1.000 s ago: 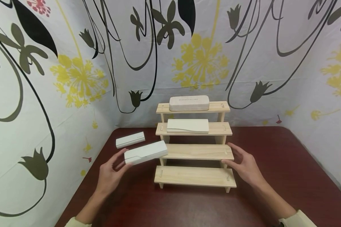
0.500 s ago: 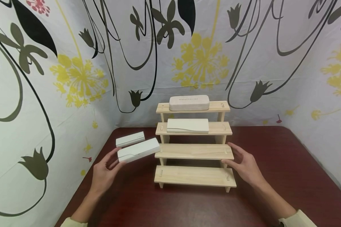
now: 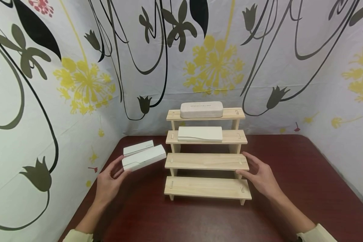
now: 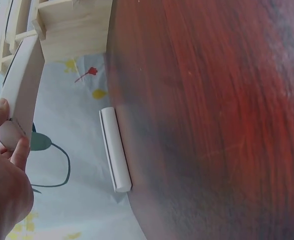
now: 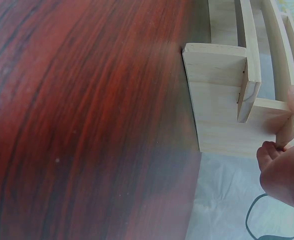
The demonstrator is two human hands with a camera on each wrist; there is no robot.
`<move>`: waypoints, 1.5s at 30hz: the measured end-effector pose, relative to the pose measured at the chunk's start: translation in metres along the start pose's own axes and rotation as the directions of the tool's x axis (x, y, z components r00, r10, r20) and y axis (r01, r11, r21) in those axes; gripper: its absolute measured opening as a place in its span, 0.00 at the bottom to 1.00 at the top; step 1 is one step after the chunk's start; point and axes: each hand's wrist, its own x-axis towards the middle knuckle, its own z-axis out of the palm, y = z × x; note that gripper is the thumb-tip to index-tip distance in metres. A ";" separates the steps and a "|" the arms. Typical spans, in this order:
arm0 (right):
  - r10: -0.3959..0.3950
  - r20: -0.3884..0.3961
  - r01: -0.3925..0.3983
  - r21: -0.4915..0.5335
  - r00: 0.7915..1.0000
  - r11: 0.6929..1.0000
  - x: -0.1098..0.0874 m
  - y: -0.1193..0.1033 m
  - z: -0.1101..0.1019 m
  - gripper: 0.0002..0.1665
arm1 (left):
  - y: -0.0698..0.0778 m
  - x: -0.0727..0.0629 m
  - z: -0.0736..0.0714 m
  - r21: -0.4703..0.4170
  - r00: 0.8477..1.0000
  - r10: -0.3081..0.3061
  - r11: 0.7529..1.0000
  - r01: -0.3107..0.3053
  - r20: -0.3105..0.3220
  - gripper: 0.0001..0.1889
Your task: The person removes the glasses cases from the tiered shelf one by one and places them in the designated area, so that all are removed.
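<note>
My left hand [image 3: 108, 184] grips one end of a long white glasses case [image 3: 144, 158], thumb on the near side and fingers on the far side. The left wrist view shows this case [image 4: 24, 82] raised above the tabletop, its free end pointing toward the stand. Just behind it in the head view, a slimmer white case [image 3: 138, 148] lies on the table, partly covered by the held one. My right hand [image 3: 261, 176] holds the right end of the second-lowest shelf of a four-step wooden stand [image 3: 207, 161], thumb at the front edge.
On the top shelf sits a beige rounded glasses case [image 3: 201, 110]. The shelf below carries a flat white case [image 3: 199, 133] with a curved flap edge. The dark red table [image 3: 181, 222] meets a flower-printed cloth [image 3: 181, 80] behind and at both sides.
My left hand has drawn the white glasses case leftward, away from the stand's shelf, until it overlaps the slimmer case in the head view. The right hand has stayed on the stand.
</note>
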 end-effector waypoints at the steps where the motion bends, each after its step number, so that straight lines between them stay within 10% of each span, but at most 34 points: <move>1: 0.001 0.000 -0.001 0.001 1.000 1.000 0.000 0.000 0.000 0.50 | -0.001 0.000 -0.001 0.005 1.000 -0.004 1.000 0.004 -0.001 0.33; 45: -0.002 0.000 0.002 0.004 1.000 1.000 0.000 0.000 0.000 0.49 | -0.067 0.019 -0.004 0.202 0.997 -0.076 0.977 0.072 0.011 0.33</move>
